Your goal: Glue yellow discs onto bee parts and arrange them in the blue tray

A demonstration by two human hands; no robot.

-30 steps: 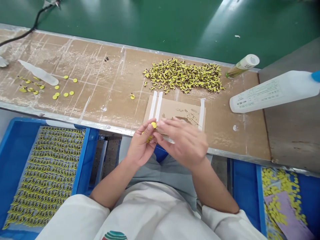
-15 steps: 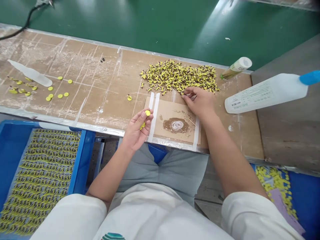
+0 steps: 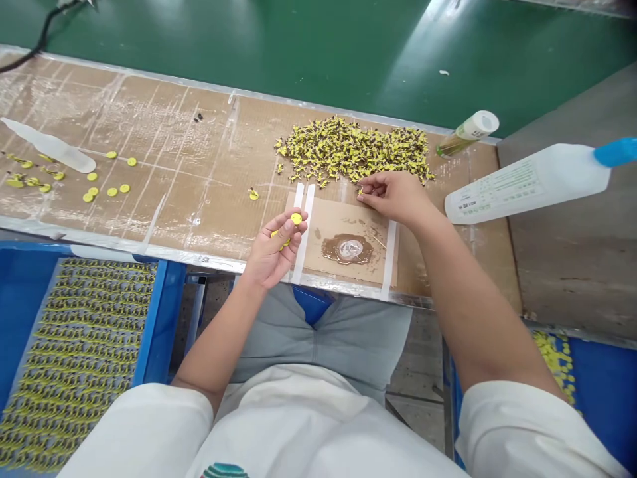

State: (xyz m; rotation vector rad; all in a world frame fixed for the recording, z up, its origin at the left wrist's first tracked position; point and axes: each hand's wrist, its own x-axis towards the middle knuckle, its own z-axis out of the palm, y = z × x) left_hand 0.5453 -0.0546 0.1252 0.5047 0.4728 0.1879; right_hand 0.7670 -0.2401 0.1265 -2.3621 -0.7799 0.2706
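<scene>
Several small yellow discs are in my left hand, and one yellow disc is pinched at its fingertips. My right hand pinches a small yellow-and-dark figure at the front edge of a large pile of like yellow-and-dark figures. Between my hands lies a cardboard piece taped to the bench, with a wet puddle of clear liquid on it. A thin stick rests at the puddle's right side.
A white bottle with a blue cap and a clear tube of sticks are at the right. Loose yellow discs and a flat white bottle-like piece lie left. A blue tray holds rows of figures; another blue bin holds yellow pieces.
My right hand has drawn slightly back from the pile, and a small yellow-and-dark figure now shows at its fingertips. My left hand still holds the discs. The view has shifted slightly.
</scene>
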